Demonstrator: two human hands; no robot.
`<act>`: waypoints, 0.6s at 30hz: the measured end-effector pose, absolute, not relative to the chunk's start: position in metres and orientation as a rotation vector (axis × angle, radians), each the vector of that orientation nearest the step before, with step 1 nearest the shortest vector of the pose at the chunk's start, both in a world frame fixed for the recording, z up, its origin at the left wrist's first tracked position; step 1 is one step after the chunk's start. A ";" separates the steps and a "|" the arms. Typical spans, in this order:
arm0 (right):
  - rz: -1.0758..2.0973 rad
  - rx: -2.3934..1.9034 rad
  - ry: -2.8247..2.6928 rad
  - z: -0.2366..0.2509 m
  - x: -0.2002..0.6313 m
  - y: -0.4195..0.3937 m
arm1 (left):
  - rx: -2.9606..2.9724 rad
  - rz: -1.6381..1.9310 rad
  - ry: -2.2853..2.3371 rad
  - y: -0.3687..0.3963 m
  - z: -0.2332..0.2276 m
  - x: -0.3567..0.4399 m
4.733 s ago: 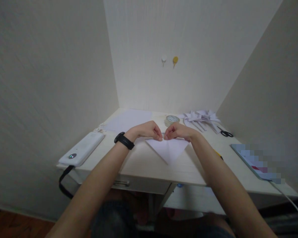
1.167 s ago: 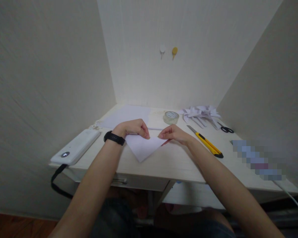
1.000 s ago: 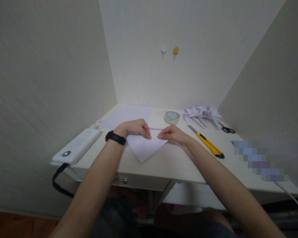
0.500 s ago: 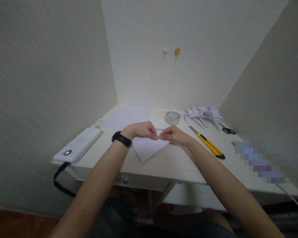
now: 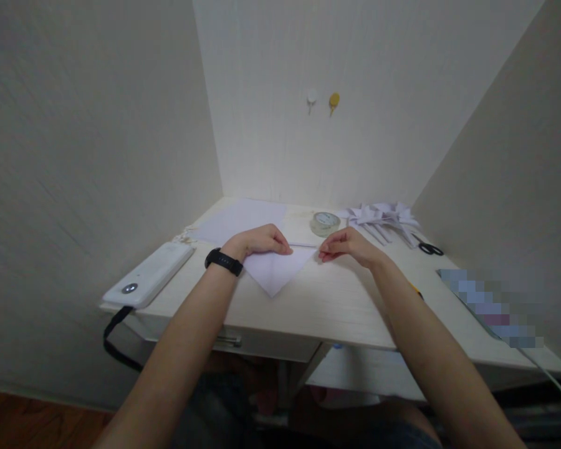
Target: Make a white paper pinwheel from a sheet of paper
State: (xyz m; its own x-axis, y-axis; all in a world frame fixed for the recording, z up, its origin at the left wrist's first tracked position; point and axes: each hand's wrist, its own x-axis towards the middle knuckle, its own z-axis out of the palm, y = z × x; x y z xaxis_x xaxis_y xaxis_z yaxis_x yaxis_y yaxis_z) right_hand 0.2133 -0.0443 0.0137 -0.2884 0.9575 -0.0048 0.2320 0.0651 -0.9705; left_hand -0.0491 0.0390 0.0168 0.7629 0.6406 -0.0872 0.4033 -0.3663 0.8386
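A white sheet of paper (image 5: 275,274) lies on the desk, its near side showing as a triangle pointing toward me. My left hand (image 5: 265,240), with a black watch (image 5: 224,260) on the wrist, has its fingers pressed together on the paper's far edge. At the right corner of the sheet, the fingertips of my right hand (image 5: 345,245) are pinched together at the paper; the exact contact is small and hard to see. Just beyond the paper's far edge, a thin white strip (image 5: 303,245) lies between the two hands.
A roll of clear tape (image 5: 325,223) and folded paper pieces (image 5: 381,215) are at the back, near black scissors (image 5: 431,249). More paper (image 5: 243,218) lies back left, a white device (image 5: 149,274) at left. My right forearm mostly covers a yellow cutter (image 5: 417,290).
My right hand has moved right, away from my left hand, to the paper's right corner. My left hand has shifted slightly left and farther back. The cutter is now mostly hidden.
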 end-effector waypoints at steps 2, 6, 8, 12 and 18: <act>1.228 -1.157 -1.521 0.010 0.205 -0.043 | 2.036 0.317 0.784 0.038 0.016 -0.046; 1.189 -1.174 -1.475 -0.002 0.185 -0.038 | 2.040 0.371 0.718 0.034 0.014 -0.038; 1.150 -1.201 -1.460 -0.007 0.179 -0.037 | 2.011 0.406 0.712 0.032 0.013 -0.034; 1.106 -1.222 -1.459 -0.009 0.177 -0.036 | 1.905 0.461 0.751 0.027 0.010 -0.028; 1.037 -1.226 -1.462 -0.004 0.177 -0.039 | 1.837 0.501 0.748 0.019 0.012 -0.024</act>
State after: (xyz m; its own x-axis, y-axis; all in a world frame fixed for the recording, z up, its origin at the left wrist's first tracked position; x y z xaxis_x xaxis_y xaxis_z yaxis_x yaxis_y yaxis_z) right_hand 0.1769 -0.0387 -0.0037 -0.0668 0.9888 0.1335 0.2009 0.1443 -0.9689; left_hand -0.0237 0.0186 0.0122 0.7178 0.6962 -0.0046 0.2607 -0.2627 0.9290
